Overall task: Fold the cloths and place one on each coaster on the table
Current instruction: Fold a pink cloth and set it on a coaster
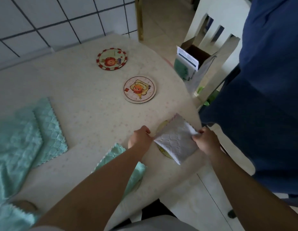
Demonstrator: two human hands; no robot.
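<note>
Both bare forearms extend forward; left hand (140,136) and right hand (206,140) pinch closed near the table's right edge.

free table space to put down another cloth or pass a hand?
Bare: the table middle, between the green cloths and the orange coaster; also the far-left edge past the red-rimmed coaster. Crowded: near right, where both hands hold the white cloth.

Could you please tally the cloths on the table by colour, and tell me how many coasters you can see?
White cloths: 1, the folded white cloth held by the left hand and right hand
Teal cloths: 4
Coasters: 4, two bare, one under the white cloth, one under a teal cloth
Total: 9
</note>
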